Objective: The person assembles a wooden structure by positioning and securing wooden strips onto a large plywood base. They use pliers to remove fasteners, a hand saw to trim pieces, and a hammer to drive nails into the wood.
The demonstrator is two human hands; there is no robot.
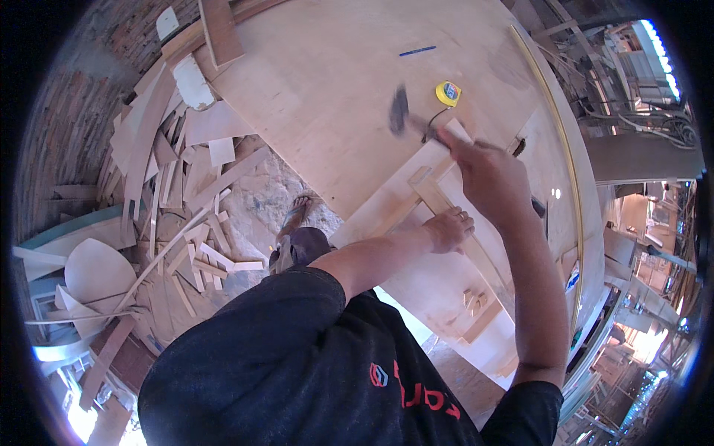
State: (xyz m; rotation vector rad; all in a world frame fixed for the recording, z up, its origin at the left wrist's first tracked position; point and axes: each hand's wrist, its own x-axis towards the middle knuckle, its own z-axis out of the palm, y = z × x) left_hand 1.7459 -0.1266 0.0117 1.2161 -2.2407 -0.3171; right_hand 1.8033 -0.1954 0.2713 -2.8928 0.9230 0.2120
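My right hand (pixel 492 182) is closed around the handle of a hammer, raised over the workbench. The hammer's dark head (pixel 399 110) is smeared by motion. My left hand (pixel 448 229) grips a pale wooden strip (pixel 483 264), with its fingers curled over the edge. That strip meets another strip (pixel 398 212) near a corner, both lying on a plywood panel (pixel 372 221). Small wood blocks (pixel 476 301) sit at the strip's nearer end. Beyond the hammer lies a yellow tape measure (pixel 448 93). No nail can be made out between the hands.
A blue pen (pixel 417 51) lies on the broad plywood worktop (pixel 320 97). Along its right side runs a long yellowish strip (pixel 554 100). Heaps of wood offcuts (pixel 178 178) cover the floor at left. A foot (pixel 296 213) shows beside the bench. Timber and cables crowd the right.
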